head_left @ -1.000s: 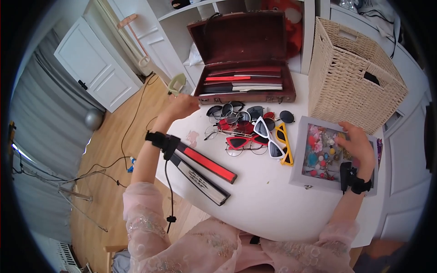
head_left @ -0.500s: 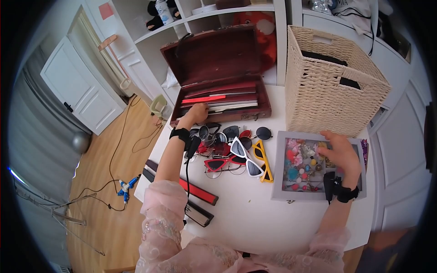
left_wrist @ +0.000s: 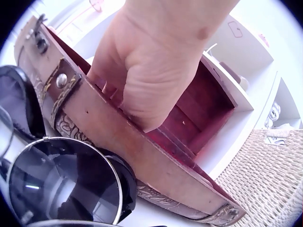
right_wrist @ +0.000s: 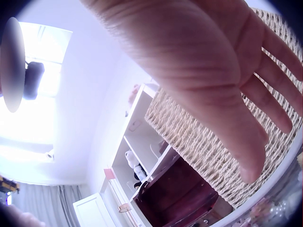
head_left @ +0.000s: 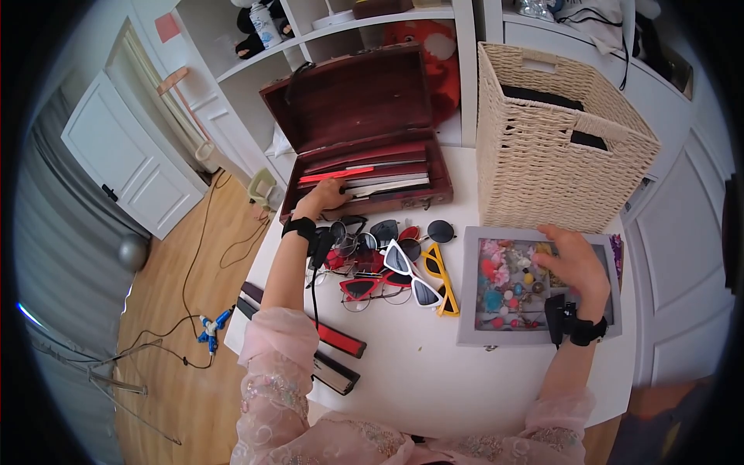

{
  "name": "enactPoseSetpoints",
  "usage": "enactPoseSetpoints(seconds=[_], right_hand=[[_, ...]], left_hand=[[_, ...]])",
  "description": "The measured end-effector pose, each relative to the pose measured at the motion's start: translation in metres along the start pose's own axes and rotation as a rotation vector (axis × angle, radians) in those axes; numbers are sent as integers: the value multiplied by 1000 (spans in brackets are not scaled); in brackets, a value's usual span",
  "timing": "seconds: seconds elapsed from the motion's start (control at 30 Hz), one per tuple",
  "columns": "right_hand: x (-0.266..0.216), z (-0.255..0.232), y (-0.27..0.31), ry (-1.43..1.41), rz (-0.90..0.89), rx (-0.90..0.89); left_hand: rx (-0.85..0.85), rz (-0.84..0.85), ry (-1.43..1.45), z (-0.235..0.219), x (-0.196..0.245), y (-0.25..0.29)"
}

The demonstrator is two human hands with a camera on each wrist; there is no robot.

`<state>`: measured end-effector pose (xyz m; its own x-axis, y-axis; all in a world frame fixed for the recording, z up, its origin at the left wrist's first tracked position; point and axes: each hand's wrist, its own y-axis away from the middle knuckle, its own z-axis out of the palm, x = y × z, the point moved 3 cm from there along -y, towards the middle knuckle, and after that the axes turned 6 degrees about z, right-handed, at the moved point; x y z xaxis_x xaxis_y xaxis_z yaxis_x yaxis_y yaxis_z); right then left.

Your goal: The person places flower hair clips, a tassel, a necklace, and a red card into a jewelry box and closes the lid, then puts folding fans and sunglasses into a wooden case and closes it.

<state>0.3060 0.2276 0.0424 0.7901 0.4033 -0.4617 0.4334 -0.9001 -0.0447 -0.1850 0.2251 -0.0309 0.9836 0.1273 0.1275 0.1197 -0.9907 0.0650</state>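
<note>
My left hand reaches over the front edge of an open dark red suitcase, near long, narrow red, white and black pieces that look like folded fans. In the left wrist view its fingers dip behind the leather front wall, so I cannot tell what they hold. My right hand lies over the glass-topped grey box of colourful trinkets. The right wrist view shows its fingers spread and straight, with nothing gripped.
Sunglasses lie piled before the suitcase, with a white pair and a yellow pair at the right. Two long narrow pieces, one red, lie under the left forearm. A tall woven basket stands behind the box.
The left hand has moved from beside the suitcase's left corner to inside its front part. My view has shifted, while the right hand stays over the grey box.
</note>
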Motion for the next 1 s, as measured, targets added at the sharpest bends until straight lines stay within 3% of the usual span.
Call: enactPoseSetpoints(seconds=[0.17,0.27,0.4,0.5,0.57,0.7,1.0], right_hand=[[1,1,-1,12,26,-18],[0,1,-1,30,37,-22],[-2,0,1,27,58,-32],[-4,-1,2,43,44,-21],[-3,-1,1,41,57,-33],[-5,0,1,41,63,-37],[-2,2,-1,19,67,-47]], left_hand=[[-70,53,61,2,-6,-2],[-11,77,79,-1,-3,3],[-37,16,73,-4,1,5],[7,0,59,-1,-2,4],[123,40,13,-2,-2,5],[59,124,24,1,-8,-1],[187,142,-19,-9,-1,10]])
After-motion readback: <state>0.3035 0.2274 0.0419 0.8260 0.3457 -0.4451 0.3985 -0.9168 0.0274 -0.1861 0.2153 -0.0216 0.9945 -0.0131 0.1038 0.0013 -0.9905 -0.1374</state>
